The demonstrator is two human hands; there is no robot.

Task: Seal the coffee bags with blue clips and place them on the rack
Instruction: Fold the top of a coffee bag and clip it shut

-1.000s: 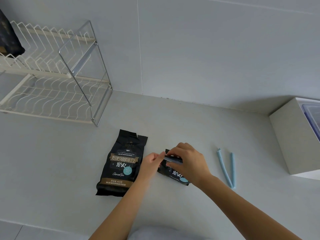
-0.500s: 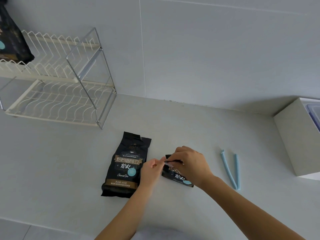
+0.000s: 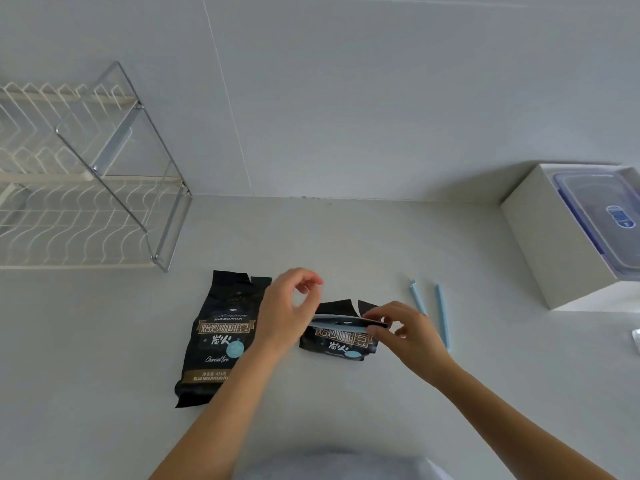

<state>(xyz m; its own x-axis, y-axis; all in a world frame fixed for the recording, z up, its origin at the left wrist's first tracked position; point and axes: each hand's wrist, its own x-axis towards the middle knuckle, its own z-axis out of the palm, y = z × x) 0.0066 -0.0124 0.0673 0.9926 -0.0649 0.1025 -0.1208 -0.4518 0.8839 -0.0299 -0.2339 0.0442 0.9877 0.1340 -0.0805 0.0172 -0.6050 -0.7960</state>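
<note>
the small coffee bag (image 3: 337, 336) lies flat at centre so its folded top can take the blue clip (image 3: 341, 320); right hand (image 3: 403, 329) pinches the clip's right end, left hand (image 3: 289, 310) hovers loosely open, rack (image 3: 86, 188) waits far left

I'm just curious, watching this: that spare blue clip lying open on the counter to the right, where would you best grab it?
Probably at the near end of the spare blue clip, where its two arms meet, coming from above with the right hand. It lies flat in an open V, so the joined end gives one solid point to pinch.
</note>
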